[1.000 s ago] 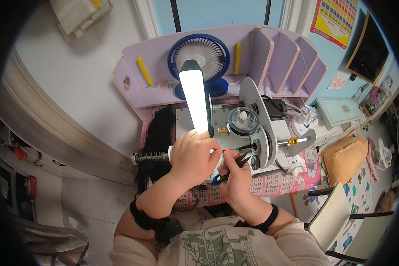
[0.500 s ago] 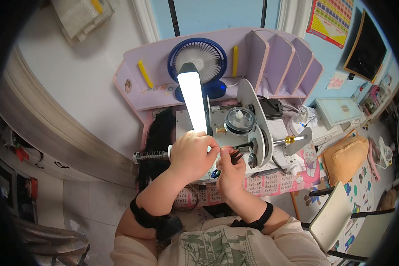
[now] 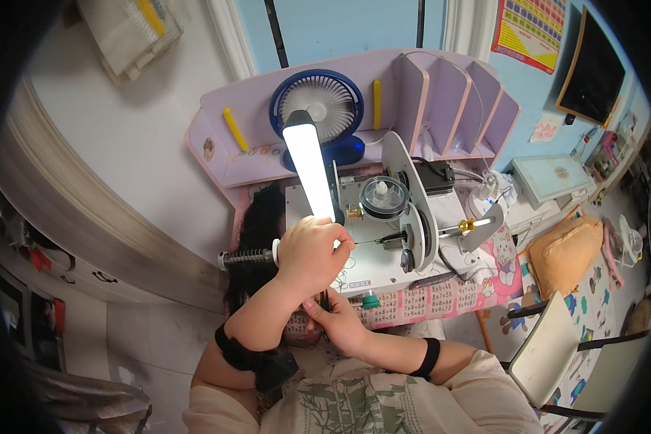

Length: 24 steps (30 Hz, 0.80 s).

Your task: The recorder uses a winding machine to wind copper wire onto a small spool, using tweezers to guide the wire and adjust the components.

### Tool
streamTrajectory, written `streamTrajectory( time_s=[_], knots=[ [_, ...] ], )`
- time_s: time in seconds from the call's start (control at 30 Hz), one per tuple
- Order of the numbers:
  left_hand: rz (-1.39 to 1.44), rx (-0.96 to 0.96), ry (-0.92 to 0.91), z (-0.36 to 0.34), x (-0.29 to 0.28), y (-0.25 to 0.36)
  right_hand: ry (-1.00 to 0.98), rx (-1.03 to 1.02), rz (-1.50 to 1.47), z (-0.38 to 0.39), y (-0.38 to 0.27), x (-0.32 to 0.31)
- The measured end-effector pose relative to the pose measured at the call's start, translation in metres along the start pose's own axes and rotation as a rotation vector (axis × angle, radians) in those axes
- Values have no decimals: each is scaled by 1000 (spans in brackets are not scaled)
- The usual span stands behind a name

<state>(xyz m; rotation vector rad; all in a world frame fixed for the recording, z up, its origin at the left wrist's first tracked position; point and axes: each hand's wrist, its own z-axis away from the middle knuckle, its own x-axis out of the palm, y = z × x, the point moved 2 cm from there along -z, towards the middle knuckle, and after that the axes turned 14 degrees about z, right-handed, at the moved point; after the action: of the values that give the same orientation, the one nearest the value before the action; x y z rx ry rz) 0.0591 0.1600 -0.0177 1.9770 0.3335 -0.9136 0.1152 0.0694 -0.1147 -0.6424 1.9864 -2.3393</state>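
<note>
Strand (image 3: 367,241) apparently fastened at black clip (image 3: 393,239) only; other end seemingly pinched in left hand (image 3: 313,252), fingertips together; dark tool (image 3: 324,299) gripped in right hand (image 3: 340,328)

Behind our work: a lilac shelf unit (image 3: 441,101) and blue fan (image 3: 322,105)
We see the fan upright before the shelf's back panel; rightward, a colourful poster (image 3: 529,32) and dark framed panel (image 3: 592,65) against the blue wall (image 3: 532,90), a pale blue case (image 3: 553,177), an orange cushion (image 3: 568,249) and a white chair (image 3: 546,351).
</note>
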Motion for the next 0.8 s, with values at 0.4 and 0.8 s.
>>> streamTrajectory(
  time_s=[0.4, 0.8],
  knots=[
    [-4, 14, 10, 1, -2, 1, -127, -8, 3, 8, -4, 10],
    [-8, 35, 19, 2, -3, 3, -154, 8, 68, 6, 8, 8]
  ],
)
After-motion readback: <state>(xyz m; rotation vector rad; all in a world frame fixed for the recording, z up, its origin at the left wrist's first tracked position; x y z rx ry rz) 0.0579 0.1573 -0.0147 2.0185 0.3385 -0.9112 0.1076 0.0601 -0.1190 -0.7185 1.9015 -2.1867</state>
